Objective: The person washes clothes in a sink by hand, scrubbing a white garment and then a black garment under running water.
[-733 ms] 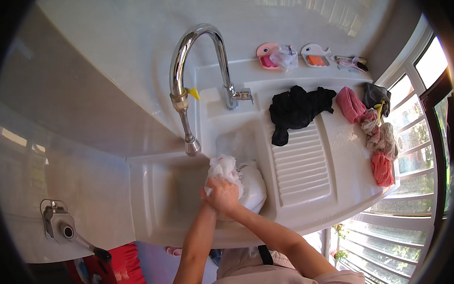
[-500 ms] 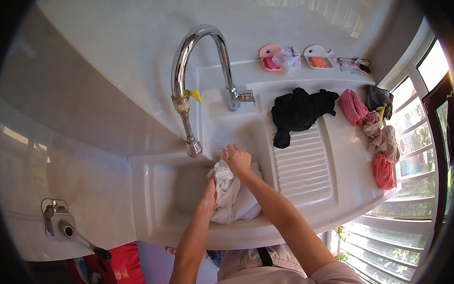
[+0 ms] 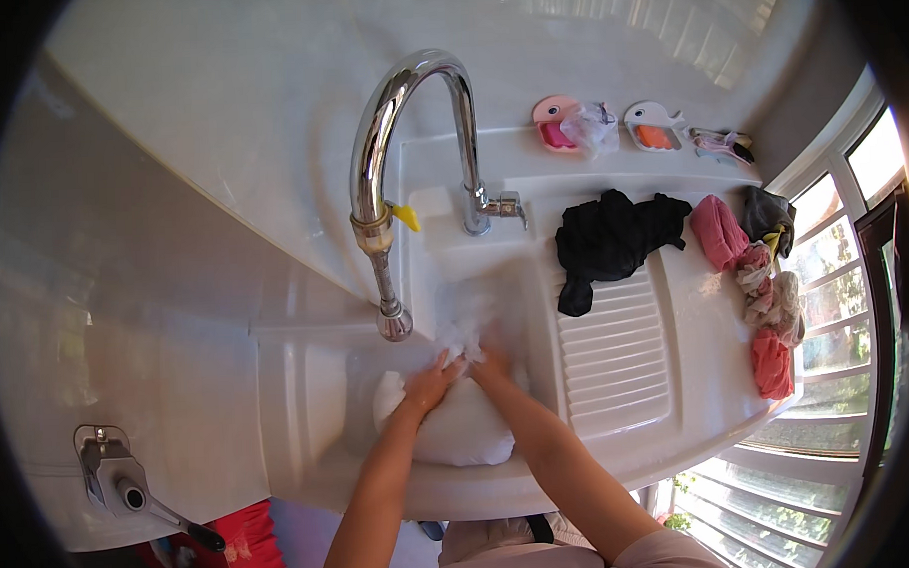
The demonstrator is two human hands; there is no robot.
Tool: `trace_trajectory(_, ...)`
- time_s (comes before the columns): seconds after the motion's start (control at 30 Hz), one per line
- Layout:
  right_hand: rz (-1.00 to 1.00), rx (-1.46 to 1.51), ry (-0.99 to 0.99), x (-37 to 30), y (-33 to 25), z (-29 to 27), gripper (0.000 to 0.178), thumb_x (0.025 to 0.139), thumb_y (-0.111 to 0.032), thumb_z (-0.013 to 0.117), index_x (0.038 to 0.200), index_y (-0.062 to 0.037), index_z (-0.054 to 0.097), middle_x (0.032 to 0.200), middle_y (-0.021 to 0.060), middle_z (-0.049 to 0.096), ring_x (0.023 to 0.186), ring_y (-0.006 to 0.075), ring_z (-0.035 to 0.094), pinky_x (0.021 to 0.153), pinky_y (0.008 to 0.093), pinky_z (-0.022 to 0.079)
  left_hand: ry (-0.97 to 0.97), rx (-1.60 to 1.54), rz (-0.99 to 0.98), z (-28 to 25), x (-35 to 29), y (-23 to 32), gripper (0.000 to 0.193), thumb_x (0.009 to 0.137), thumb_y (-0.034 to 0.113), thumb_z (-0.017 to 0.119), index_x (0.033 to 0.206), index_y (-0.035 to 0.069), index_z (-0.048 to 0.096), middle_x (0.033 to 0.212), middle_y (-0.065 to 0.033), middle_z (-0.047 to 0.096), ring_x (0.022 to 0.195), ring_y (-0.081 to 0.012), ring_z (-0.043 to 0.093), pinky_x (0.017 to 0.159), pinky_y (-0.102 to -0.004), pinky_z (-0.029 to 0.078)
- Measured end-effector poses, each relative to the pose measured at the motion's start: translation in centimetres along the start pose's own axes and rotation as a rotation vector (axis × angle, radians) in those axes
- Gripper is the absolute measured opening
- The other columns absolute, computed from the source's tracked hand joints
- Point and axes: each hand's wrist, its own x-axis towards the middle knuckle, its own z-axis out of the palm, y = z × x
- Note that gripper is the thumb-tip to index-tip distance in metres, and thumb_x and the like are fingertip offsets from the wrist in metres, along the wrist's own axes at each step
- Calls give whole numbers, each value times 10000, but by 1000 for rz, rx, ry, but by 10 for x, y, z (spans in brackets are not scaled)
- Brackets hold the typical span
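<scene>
White wet cloth (image 3: 464, 424) bulges up from the sink basin (image 3: 313, 389), its near part puffed out in front of my wrists. My left hand (image 3: 430, 385) is closed on a bunched part of it, fingers pointing away from me. Close beside it, my right hand (image 3: 491, 365) grips the same bunch, its fingertips partly hidden and blurred at the water. Cloudy water lies in the basin beyond both hands. A chrome gooseneck faucet (image 3: 371, 187) with a yellow tab arches over the left side; no stream comes from its nozzle.
Right of the basin is a ribbed washboard (image 3: 617, 358) with a black garment (image 3: 618, 238) at its top. A pink cloth (image 3: 718, 233), a grey cloth (image 3: 770, 218) and a coral cloth (image 3: 773, 363) lie farther right. Two fish-shaped soap dishes (image 3: 556, 120) stand on the back ledge.
Both hands have lowered the white cloth into the basin and come side by side. The cloth has spread and puffed up toward me. The view has shifted slightly.
</scene>
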Motion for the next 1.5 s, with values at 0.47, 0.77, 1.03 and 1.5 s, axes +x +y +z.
trace_trajectory(0.47, -179, -70, 292, -76, -56, -27, 289, 825, -187, 530, 1091, -78, 498, 1098, 205, 510, 915, 399, 574, 769, 477, 477, 135, -2279, -311, -33, 35, 58, 530, 882, 499, 471, 1159, 54, 553, 1095, -106, 598, 989, -255, 575, 852, -383, 477)
trace_trajectory(0.77, -580, -99, 494, -208, -141, -54, 208, 717, -218, 659, 825, -80, 546, 807, 130, 570, 720, 335, 613, 605, 457, 490, -24, -2283, -287, -90, 0, 98, 568, 841, 487, 549, 1184, 35, 545, 1100, -110, 601, 1010, -254, 573, 872, -379, 469)
trace_trajectory(1.03, -962, -215, 685, -61, -124, -117, 157, 748, -199, 654, 750, -101, 531, 754, 61, 533, 695, 297, 588, 538, 420, 483, 11, -1839, -581, -103, -41, 73, 587, 816, 475, 597, 1192, 28, 543, 1085, -111, 608, 1017, -261, 573, 890, -380, 457)
trace_trajectory(1.5, -524, -597, 262, -6, 10, -27, 633, 769, -375, 655, 1301, -93, 458, 1320, 209, 443, 1193, 370, 442, 939, 508, 399, 126, 141, -97, -7, -36, 48, 960, 598, 562, 735, 1408, 240, 331, 1507, -96, 148, 1311, -435, 244, 939, -758, 109)
